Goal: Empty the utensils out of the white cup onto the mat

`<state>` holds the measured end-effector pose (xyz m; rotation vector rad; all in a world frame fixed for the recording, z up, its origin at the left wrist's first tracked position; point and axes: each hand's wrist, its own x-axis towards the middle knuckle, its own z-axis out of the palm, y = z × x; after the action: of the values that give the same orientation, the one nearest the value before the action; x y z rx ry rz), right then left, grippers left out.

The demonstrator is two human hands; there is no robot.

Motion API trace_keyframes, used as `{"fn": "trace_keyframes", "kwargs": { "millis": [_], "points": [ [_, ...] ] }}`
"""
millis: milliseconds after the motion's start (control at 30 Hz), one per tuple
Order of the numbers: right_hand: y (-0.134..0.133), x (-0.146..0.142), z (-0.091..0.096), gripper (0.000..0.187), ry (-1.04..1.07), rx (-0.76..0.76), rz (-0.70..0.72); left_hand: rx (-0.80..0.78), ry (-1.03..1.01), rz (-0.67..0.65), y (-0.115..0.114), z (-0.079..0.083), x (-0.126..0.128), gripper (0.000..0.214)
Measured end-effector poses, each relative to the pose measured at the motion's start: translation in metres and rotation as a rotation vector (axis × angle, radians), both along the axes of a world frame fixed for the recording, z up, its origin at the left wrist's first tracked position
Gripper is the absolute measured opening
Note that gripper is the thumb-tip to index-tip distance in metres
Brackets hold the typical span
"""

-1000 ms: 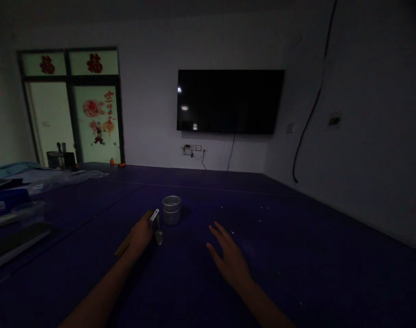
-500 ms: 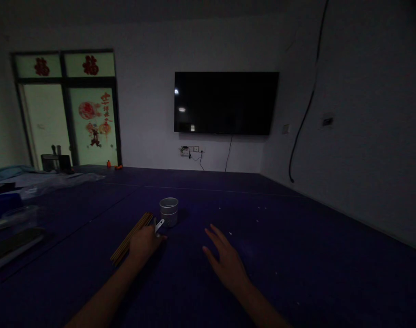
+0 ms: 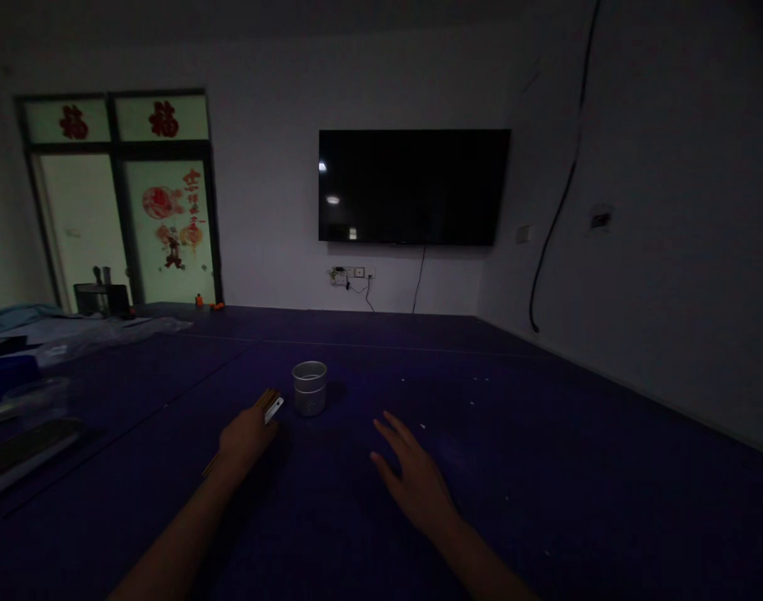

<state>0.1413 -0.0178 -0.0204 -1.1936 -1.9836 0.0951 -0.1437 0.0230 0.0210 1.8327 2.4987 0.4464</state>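
My left hand (image 3: 245,441) is closed around a utensil with a flat pale handle (image 3: 274,409) that has a hole near its end. Its other part is hidden by the hand, so its kind cannot be made out. Under and behind this hand lies a bundle of brown chopsticks (image 3: 266,398), mostly covered; whether the hand touches them I cannot tell. Just to the right stands an upright grey metal cup (image 3: 310,394), apart from the hand. My right hand (image 3: 412,476) is open, fingers spread, low over the dark blue table (image 3: 356,534), holding nothing.
Small white scraps (image 3: 422,426) are scattered on the right side of the table. Along the left edge are a dark flat object (image 3: 27,442), clear plastic wrapping (image 3: 106,334) and a blue box (image 3: 9,377). A television (image 3: 412,188) hangs on the far wall.
My left hand has moved left, away from the cup, carrying the pale handle over the chopsticks, which it now covers more. The right hand and the cup have stayed nearly still.
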Motion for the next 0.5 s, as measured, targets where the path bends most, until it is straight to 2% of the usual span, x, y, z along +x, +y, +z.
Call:
{"fn": "trace_keyframes", "kwargs": {
  "millis": [200,500],
  "points": [
    [-0.001,-0.001,0.002,0.045,0.003,-0.019,0.012,0.020,-0.041,0.036,0.005,-0.001,-0.016,0.024],
    [-0.001,0.000,0.001,0.047,-0.010,-0.073,0.022,-0.058,-0.007,0.095,-0.004,0.007,-0.018,0.025]
  ]
}}
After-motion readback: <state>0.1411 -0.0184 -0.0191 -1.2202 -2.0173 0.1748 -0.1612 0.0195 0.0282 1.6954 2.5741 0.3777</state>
